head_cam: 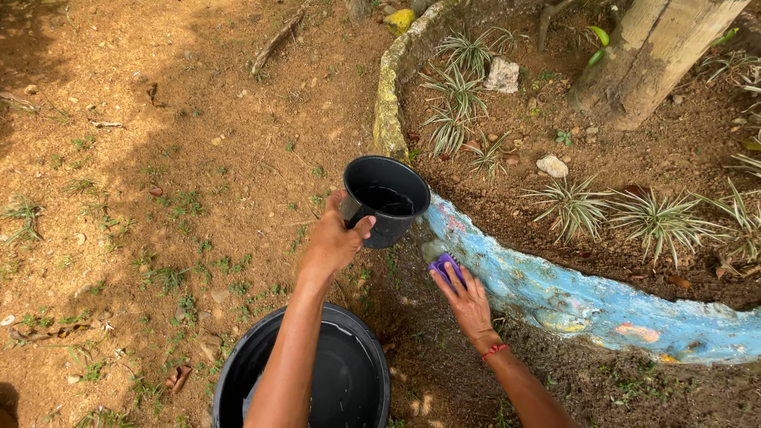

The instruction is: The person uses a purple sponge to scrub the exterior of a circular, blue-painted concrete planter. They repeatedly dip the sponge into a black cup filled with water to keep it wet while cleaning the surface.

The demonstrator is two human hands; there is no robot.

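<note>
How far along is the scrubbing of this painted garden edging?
Done: the blue stretch of curb looks wet and clean. In hand: the right hand presses a purple brush against it while the left hand tips a black cup. Left: the mossy yellowish stretch beyond.

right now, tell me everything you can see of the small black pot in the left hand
The small black pot is round, dark and plastic-looking, open-topped, with water showing inside. The left hand grips its side, holding it tilted in the air above the painted blue edging of the bed. Nothing else touches it.
</note>
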